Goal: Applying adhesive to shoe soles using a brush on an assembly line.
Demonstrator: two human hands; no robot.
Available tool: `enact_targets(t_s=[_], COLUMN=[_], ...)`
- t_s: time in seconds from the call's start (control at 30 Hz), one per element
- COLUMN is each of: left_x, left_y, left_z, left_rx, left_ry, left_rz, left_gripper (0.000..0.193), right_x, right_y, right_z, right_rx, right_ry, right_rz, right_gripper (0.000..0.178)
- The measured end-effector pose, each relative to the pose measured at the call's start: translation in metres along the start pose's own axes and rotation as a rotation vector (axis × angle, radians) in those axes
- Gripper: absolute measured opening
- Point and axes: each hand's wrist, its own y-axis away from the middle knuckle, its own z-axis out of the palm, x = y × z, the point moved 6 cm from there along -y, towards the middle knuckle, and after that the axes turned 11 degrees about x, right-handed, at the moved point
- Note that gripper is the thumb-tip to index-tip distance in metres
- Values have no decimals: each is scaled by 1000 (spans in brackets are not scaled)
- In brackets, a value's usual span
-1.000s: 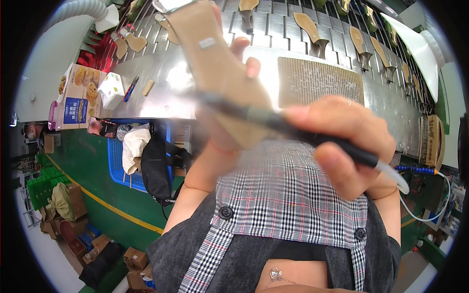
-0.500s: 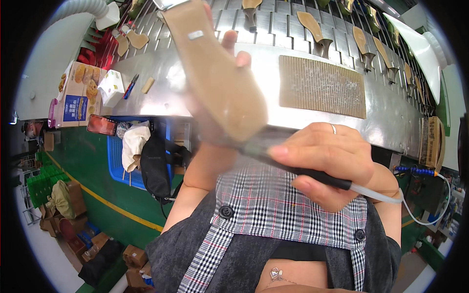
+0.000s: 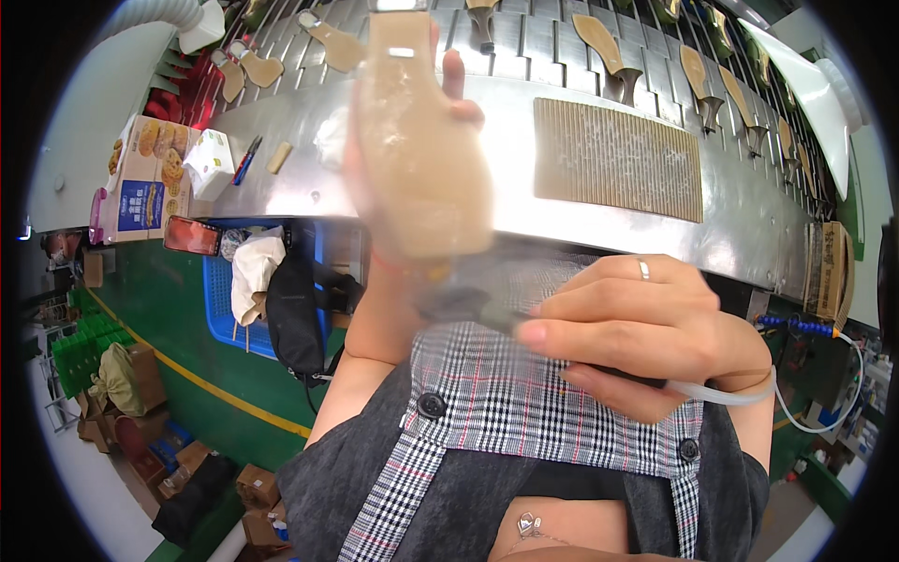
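My left hand (image 3: 456,89) is closed around a tan shoe sole (image 3: 426,159), raised over the near part of the metal bench with its flat underside facing me. Most of that hand hides behind the sole; a few fingers show past its right edge. A small pale rectangle sits on the sole near its far end. My right hand (image 3: 646,328), a ring on one finger, grips a slim black-handled tool (image 3: 646,378) with a clear hose (image 3: 726,397) at its back end. Motion blurs the tool's front part, just below the sole's near end; whether they touch I cannot tell.
On the metal bench (image 3: 281,192) lies a ribbed brown mat (image 3: 618,159). Beyond it, a slatted conveyor (image 3: 534,47) carries several tan-soled heeled shoes. A snack carton (image 3: 140,187), a tissue pack (image 3: 208,164) and pens sit at left, above a blue basket (image 3: 217,300).
The shoe sole has swung more upright, its far end shifting right and its near end left. My right hand has lowered slightly, and the tool's front points farther down.
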Motion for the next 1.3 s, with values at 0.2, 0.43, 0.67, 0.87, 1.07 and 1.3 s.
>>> enact_targets(t_s=[0.2, 0.43, 0.67, 0.87, 1.07, 1.3], left_x=[-9, -15, -23, -23, -24, -27], left_y=[7, 11, 16, 19, 19, 28], left_z=[0, 5, -4, -1, 3, 13], left_rx=[156, 163, 326, 349, 328, 275], left_ry=[21, 147, 82, 91, 63, 94], left_rz=[-218, -359, -474, -490, -547, -657], left_gripper=[55, 58, 59, 58, 65, 74], right_x=[7, 14, 20, 24, 26, 17], right_y=[-8, -11, 4, -1, 3, 3], right_z=[-11, -18, -13, -26, -26, -30], right_rx=[26, 54, 91, 138, 52, -98], right_ry=[92, 90, 39, 43, -75, -239], right_rz=[157, 78, 34, 62, 98, 15], right_gripper=[31, 27, 19, 19, 26, 31])
